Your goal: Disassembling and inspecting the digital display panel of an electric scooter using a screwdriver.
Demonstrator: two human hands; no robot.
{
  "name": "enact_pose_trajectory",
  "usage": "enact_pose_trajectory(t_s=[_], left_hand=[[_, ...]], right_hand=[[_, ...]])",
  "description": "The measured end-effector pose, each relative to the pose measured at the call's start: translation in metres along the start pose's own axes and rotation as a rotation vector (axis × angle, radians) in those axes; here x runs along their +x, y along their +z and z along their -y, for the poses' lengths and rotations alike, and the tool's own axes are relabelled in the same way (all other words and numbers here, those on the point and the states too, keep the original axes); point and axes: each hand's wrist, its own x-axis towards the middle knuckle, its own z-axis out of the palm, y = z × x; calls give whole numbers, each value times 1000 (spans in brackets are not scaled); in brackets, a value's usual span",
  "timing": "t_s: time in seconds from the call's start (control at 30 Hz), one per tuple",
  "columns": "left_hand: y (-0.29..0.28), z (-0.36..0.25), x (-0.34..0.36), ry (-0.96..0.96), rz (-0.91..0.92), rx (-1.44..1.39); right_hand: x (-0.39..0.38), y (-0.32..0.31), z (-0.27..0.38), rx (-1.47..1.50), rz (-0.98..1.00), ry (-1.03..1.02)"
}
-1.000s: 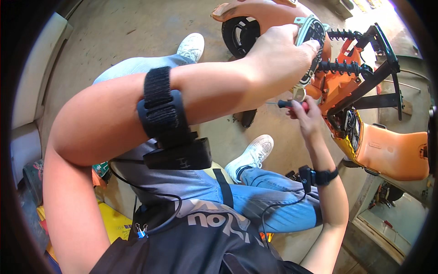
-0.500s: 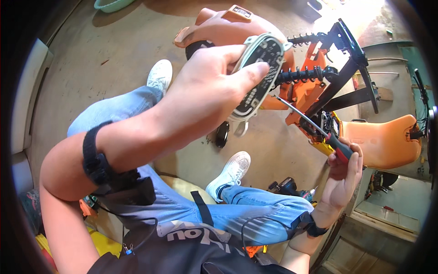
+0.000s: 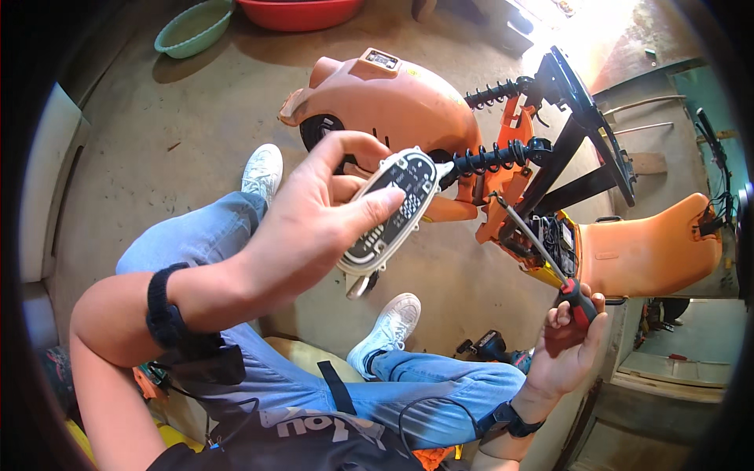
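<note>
My left hand (image 3: 310, 208) grips an oval instrument panel (image 3: 402, 206) with a dark, marked face and a pale rim, thumb across its face. A tab sticks out at its lower end. In my right hand (image 3: 572, 341) is a screwdriver (image 3: 580, 302) with a red and black handle, its shaft pointing up and left. The tip appears close to the orange frame; whether it touches I cannot tell. Beyond both hands lies a partly dismantled orange scooter (image 3: 408, 98), with black coil springs (image 3: 503, 157), a black metal frame (image 3: 561, 133) and an open bay of wiring (image 3: 556, 235).
An orange seat (image 3: 648, 247) extends to the right of the bay. A cordless power tool (image 3: 488, 345) lies on the floor near my right knee. Farther off stand a green basin (image 3: 195, 30) and a red basin (image 3: 302, 12). A wooden cabinet (image 3: 660, 416) stands at the lower right.
The panel has come lower and left in the picture with my left hand, and my right hand sits lower with the screwdriver. The view has shifted, bringing the red basin into sight.
</note>
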Motion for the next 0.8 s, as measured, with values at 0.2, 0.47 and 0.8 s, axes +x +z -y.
enact_pose_trajectory(t_s=[0.2,0.47,0.8], left_hand=[[5,19,-2,123,172,197],[7,11,-5,179,244,419],[7,17,-3,236,240,351]], right_hand=[[-1,0,-5,-3,76,48],[-7,2,-9,10,157,95],[-10,6,-8,-16,175,79]])
